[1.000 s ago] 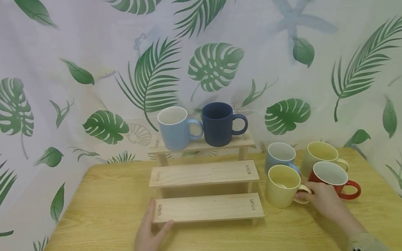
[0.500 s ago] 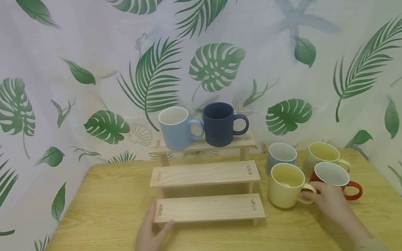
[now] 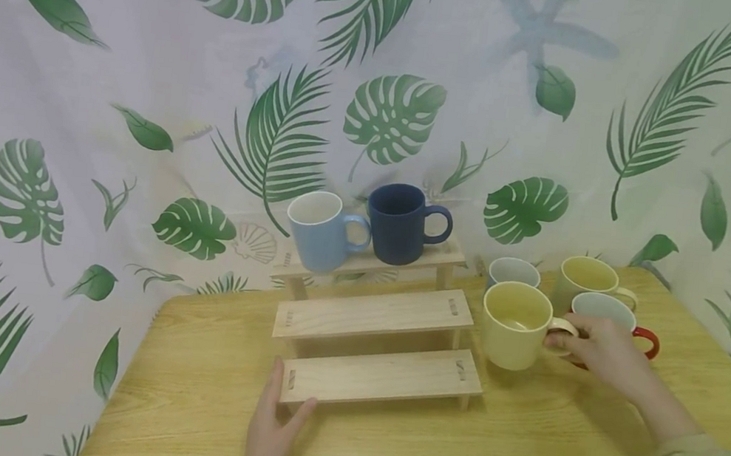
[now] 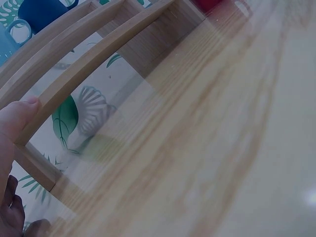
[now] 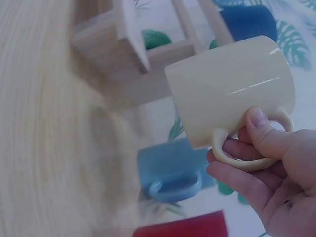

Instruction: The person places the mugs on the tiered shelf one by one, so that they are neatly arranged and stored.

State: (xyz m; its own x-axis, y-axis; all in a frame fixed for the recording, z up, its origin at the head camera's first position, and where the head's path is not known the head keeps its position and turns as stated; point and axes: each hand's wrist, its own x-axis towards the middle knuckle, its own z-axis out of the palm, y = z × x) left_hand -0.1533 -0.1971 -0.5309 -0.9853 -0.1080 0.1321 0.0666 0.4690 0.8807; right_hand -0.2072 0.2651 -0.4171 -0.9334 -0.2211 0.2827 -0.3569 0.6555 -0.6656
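My right hand [image 3: 602, 357] holds a pale yellow mug [image 3: 515, 327] by its handle, just off the table and right of a three-step wooden rack [image 3: 376, 378]. In the right wrist view the fingers pass through the mug's handle [image 5: 247, 163], with the thumb on top. My left hand [image 3: 274, 426] grips the left end of the rack's lowest step, thumb on its front edge. On the top step stand a light blue mug [image 3: 317, 238] and a dark blue mug [image 3: 397, 228], handles to the right.
Behind the held mug stand a small light blue mug [image 3: 513, 272], another yellow mug [image 3: 588, 275] and a red mug [image 3: 644, 339], partly hidden by my right hand. A leaf-patterned cloth [image 3: 476, 69] hangs behind the wooden table [image 3: 204, 360].
My right hand has lifted the yellow mug from the table, after a slight shift to the right. My left hand stays on the rack.
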